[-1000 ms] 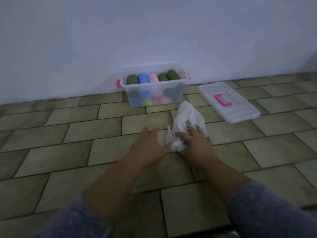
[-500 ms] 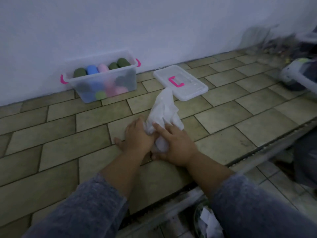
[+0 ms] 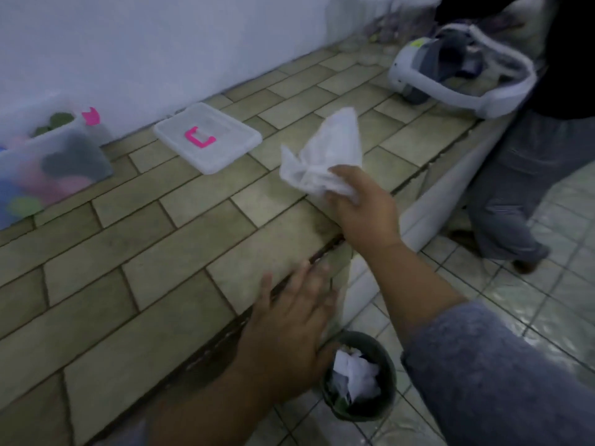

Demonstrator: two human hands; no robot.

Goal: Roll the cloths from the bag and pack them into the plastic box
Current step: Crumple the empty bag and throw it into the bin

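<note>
My right hand (image 3: 363,207) grips a crumpled white plastic bag (image 3: 325,156) and holds it up over the tiled ledge. Lower down, my left hand (image 3: 286,329) hovers with fingers spread near the ledge's front edge and holds nothing. The clear plastic box (image 3: 54,162) with pink handles stands at the far left against the wall, with several rolled cloths in green, pink and blue inside. Its clear lid (image 3: 207,141) with a pink handle lies flat on the ledge to the box's right.
A small dark bin (image 3: 359,376) with crumpled white paper stands on the lower floor below my hands. A white headset (image 3: 460,69) lies at the ledge's far right. A person's legs (image 3: 515,188) stand on the floor at right.
My view has swung to the right and the box has slid to the left edge. My right hand has lifted the bag off the ledge. My left hand has let go and drawn back.
</note>
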